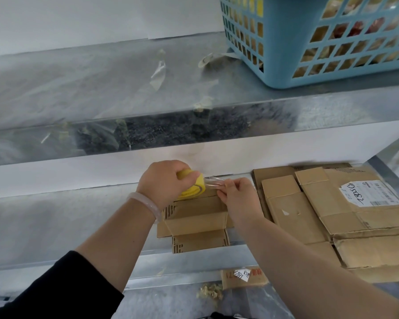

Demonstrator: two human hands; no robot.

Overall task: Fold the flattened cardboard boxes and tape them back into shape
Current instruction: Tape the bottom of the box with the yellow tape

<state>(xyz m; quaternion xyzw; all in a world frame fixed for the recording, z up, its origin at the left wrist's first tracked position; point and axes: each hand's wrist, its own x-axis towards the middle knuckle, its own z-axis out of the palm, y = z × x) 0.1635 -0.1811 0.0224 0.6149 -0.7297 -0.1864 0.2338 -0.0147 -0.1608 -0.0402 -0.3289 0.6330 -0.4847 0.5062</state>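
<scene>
Shiny metal shelving fills the frame, with a blue basket (283,54) on the upper shelf (78,88) at the upper right and bits of clear tape stuck along that shelf. On the lower shelf (55,222), just below centre, a small cardboard box (194,217) sits partly folded up, its near flap hanging over the shelf edge. To its right lies a stack of flattened boxes (332,215), one bearing a white label (369,193). The left hand (164,180), with a pale bracelet (145,203) on its wrist, holds a yellow tape roll (191,187) just above the box's far edge, its fingers (182,171) curled round the roll. The right hand (237,194) is close beside it, and its fingers (226,184) pinch the free end of the clear tape (213,181), which stretches between the two hands. The risk here seems to be the tape itself: the short strip looks crumpled, so it may fold onto itself or stick to the fingers before it reaches the cardboard. With neither hand holding the box down, its flaps could also spring apart and leave the seam taped crooked.
</scene>
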